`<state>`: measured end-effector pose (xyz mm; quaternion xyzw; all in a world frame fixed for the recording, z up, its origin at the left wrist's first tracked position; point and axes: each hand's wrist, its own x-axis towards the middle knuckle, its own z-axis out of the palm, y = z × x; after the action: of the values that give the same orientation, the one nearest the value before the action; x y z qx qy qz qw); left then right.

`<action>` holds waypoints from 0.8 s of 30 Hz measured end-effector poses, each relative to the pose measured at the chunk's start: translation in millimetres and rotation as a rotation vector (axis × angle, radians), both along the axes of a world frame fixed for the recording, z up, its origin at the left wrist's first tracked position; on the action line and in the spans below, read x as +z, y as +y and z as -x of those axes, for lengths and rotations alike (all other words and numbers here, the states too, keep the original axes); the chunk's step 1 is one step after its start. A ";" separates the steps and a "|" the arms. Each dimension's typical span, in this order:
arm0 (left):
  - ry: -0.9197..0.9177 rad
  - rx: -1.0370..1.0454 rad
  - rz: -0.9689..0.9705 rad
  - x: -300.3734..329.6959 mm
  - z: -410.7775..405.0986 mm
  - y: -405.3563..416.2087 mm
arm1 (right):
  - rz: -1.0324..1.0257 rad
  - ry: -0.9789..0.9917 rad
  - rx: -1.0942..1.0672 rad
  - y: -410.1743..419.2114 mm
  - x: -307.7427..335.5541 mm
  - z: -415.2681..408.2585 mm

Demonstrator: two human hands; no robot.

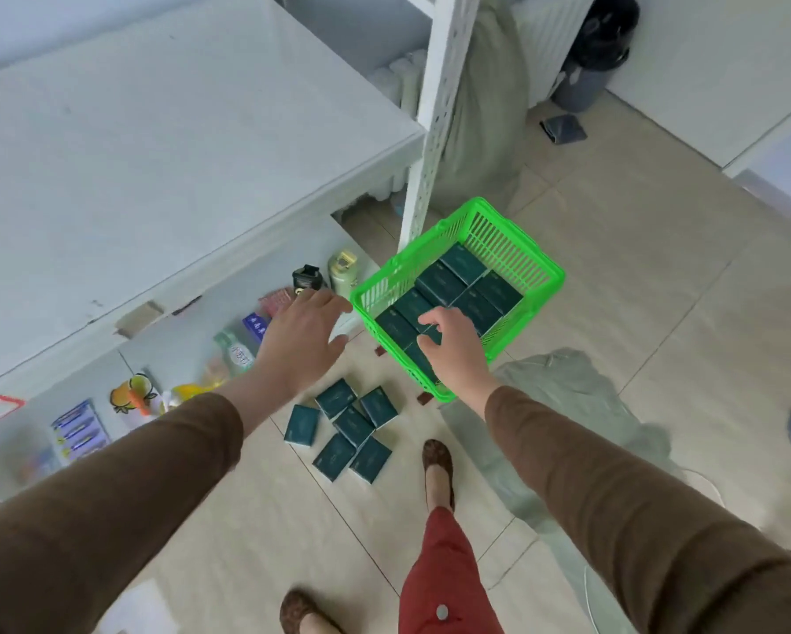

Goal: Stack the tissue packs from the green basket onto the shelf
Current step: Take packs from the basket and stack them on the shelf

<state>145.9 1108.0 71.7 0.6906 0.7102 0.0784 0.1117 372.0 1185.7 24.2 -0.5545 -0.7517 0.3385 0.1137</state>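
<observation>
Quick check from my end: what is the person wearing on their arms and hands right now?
Both arms are covered by long brown sleeves, the left sleeve and the right sleeve, each ending at the wrist. The left hand and right hand are bare: no gloves, rings or watch visible.

One bright green slatted plastic basket [540,276]; six dark green rectangular tissue packs loose on the floor [352,425]; two bare hands.

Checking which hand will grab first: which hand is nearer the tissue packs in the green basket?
Right. The right hand is inside the green basket, fingers on the tissue packs. The left hand hovers open outside the basket's left rim.
</observation>
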 end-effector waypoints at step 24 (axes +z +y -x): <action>0.386 -0.382 0.249 -359.6 -126.2 378.0 | 0.005 -0.617 0.035 249.5 -311.9 -88.8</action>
<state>272.0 1486.0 -287.9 0.7949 0.5797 -0.1646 0.0710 460.8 1435.2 -287.7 -0.6185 -0.7592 0.1578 -0.1269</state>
